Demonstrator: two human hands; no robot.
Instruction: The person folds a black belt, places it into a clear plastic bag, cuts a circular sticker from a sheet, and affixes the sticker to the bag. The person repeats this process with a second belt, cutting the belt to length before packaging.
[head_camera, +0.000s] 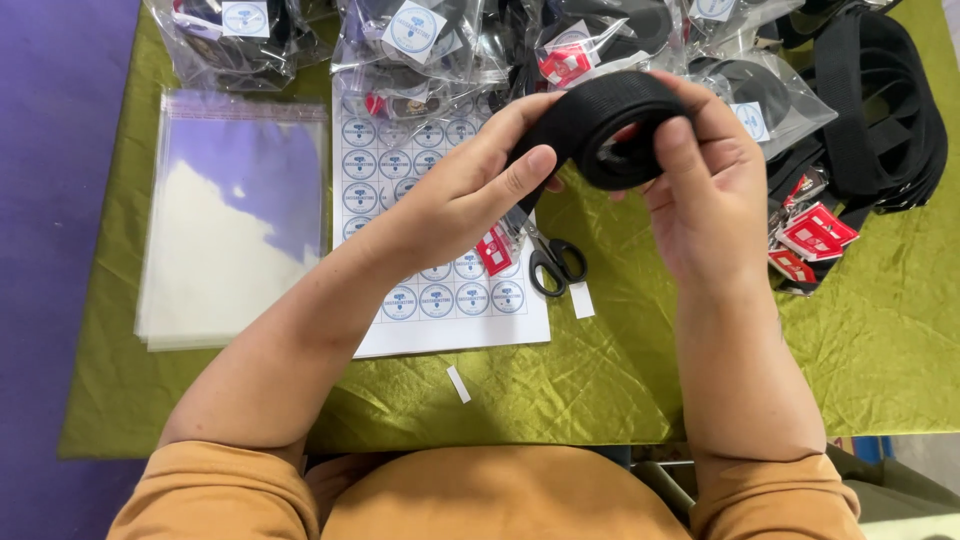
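Both hands, left hand (470, 195) and right hand (705, 195), hold their grip clamped on a rolled black belt (610, 125) above the counter (620, 380), scissors (555, 262) beneath; open cloth lies toward the near edge.

Single head-worn camera looked steeply down from above the person's chest, facing forward over the green cloth (600, 390), close enough that forearms filled mid-frame, table's far edge cut off; no second view shared the scene.

Sticker sheet (440, 300) mid-table; bag stack (235, 220) left; scissors (555, 262) on sheet's right edge; straps (880, 110) far right.
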